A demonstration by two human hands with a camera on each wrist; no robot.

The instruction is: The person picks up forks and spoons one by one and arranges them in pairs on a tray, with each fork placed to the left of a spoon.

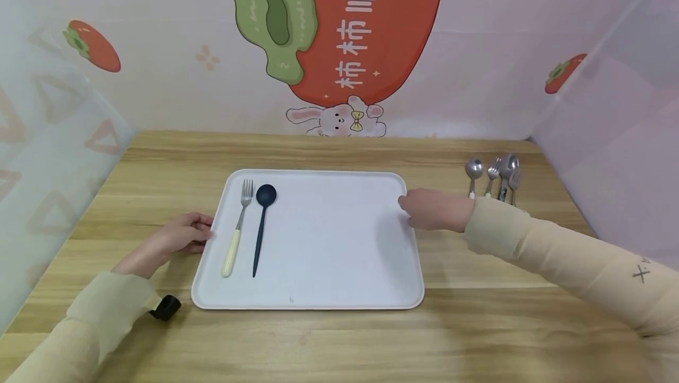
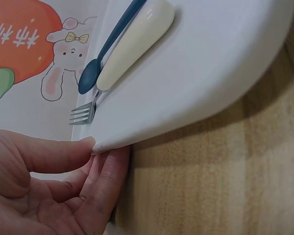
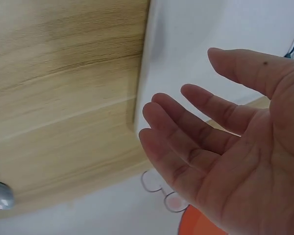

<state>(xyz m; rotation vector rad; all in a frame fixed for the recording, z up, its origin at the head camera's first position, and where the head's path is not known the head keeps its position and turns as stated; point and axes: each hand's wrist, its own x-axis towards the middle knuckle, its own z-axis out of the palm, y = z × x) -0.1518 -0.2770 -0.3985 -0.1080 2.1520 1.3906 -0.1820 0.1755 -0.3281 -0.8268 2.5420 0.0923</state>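
Observation:
A white rectangular tray (image 1: 339, 241) lies on the wooden table. On its left part rest a fork (image 1: 231, 253) with a cream handle and a dark, long-handled spoon (image 1: 266, 195), side by side. My left hand (image 1: 183, 234) pinches the tray's left edge; the left wrist view shows the thumb (image 2: 63, 155) on the rim and the other fingers underneath. At the tray's right edge is my right hand (image 1: 435, 209). In the right wrist view its fingers (image 3: 186, 137) are spread and loosely bent, holding nothing.
Beyond the right forearm, several metal spoons and forks (image 1: 493, 169) lie on the wooden table (image 1: 318, 344), their handles partly hidden by the sleeve. A small black object (image 1: 167, 307) shows beside the left sleeve. Patterned walls (image 1: 175, 94) enclose the table's back and sides.

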